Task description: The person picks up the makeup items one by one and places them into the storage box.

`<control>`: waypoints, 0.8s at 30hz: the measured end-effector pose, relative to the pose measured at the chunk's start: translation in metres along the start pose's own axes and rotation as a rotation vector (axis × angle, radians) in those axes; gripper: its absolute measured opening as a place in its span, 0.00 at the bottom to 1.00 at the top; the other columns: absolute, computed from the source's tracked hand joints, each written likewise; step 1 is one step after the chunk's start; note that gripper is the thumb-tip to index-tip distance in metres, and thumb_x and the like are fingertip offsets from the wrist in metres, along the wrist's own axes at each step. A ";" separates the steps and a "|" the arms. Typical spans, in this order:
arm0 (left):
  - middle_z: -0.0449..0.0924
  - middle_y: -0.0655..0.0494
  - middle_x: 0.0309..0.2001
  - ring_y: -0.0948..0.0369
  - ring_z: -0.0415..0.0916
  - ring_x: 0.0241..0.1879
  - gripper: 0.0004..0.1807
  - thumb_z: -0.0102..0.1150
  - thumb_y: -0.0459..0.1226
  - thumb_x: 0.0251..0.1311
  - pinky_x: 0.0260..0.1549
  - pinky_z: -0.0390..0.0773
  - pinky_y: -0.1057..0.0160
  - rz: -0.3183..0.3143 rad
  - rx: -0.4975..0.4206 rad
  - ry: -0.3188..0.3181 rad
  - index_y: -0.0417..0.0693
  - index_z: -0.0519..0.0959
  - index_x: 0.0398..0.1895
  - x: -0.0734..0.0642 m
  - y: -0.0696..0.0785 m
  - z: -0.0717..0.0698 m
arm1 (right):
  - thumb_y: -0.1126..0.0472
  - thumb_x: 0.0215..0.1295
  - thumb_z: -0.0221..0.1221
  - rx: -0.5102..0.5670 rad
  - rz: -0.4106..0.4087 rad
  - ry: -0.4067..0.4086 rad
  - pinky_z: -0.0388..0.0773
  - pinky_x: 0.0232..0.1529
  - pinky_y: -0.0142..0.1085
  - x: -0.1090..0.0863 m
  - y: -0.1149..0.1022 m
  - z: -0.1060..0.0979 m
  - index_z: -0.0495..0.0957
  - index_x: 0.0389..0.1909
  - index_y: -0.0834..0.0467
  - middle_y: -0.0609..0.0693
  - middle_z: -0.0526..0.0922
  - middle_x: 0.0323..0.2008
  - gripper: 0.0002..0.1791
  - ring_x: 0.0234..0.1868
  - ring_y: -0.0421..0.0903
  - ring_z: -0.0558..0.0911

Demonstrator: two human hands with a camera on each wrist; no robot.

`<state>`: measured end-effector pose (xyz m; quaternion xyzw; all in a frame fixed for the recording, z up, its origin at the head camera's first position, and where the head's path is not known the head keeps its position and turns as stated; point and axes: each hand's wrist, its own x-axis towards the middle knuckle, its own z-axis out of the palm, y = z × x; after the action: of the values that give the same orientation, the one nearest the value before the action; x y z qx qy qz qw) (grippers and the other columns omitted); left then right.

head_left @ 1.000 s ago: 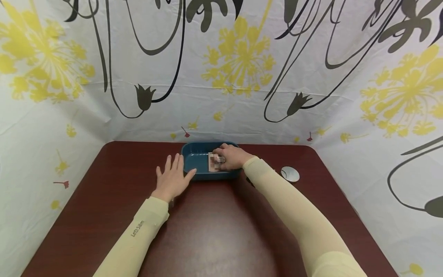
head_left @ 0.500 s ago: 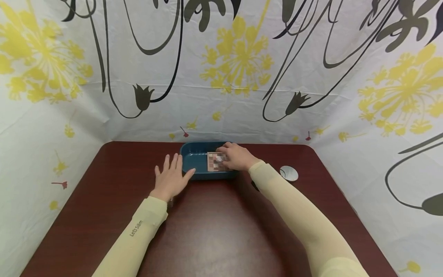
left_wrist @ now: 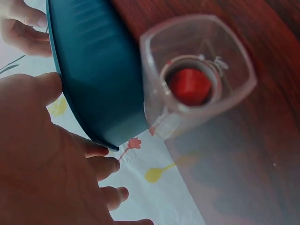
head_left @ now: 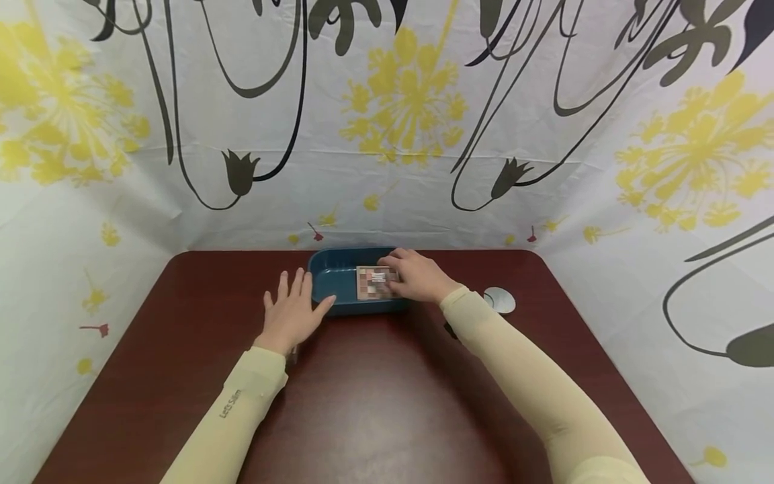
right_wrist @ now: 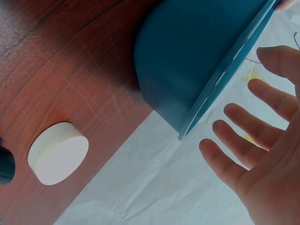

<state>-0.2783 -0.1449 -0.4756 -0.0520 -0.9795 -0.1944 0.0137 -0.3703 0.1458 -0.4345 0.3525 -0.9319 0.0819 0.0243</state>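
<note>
A blue plastic tub [head_left: 335, 286] stands near the back edge of the table. Inside it lies a flat square palette [head_left: 370, 282], its face a grid of pink and brown squares with a shiny patch. Above the tub's right half, my right hand [head_left: 418, 275] covers the palette's right edge; the right wrist view shows its fingers [right_wrist: 241, 136] relaxed and apart, nothing gripped. My left hand [head_left: 293, 314] has its fingers spread at the tub's left side, thumb [left_wrist: 52, 88] right at the rim. Under the left wrist stands a clear square-sided tube [left_wrist: 197, 101] with a red tip inside, like a lipstick.
Right of the tub, a white round container [head_left: 499, 300] sits on the dark red table [head_left: 375, 403]. A small dark object [head_left: 450, 330] is partly hidden by the right forearm. Patterned white cloth [head_left: 387, 202] hangs close behind the table and along both sides.
My right hand has drawn back to the right and its fingers have loosened, uncovering more of the palette. My left hand keeps its place by the tub. The head view has shifted slightly.
</note>
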 end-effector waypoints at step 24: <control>0.43 0.32 0.78 0.34 0.34 0.76 0.51 0.40 0.69 0.68 0.65 0.39 0.25 -0.004 -0.035 0.033 0.44 0.48 0.81 0.001 -0.006 0.008 | 0.43 0.70 0.60 -0.002 0.111 0.003 0.78 0.51 0.50 -0.048 0.038 0.000 0.70 0.71 0.47 0.52 0.72 0.64 0.31 0.59 0.50 0.74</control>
<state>-0.2798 -0.1468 -0.4852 -0.0469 -0.9756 -0.2125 0.0284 -0.3593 0.2053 -0.4451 0.2999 -0.9501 0.0826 0.0216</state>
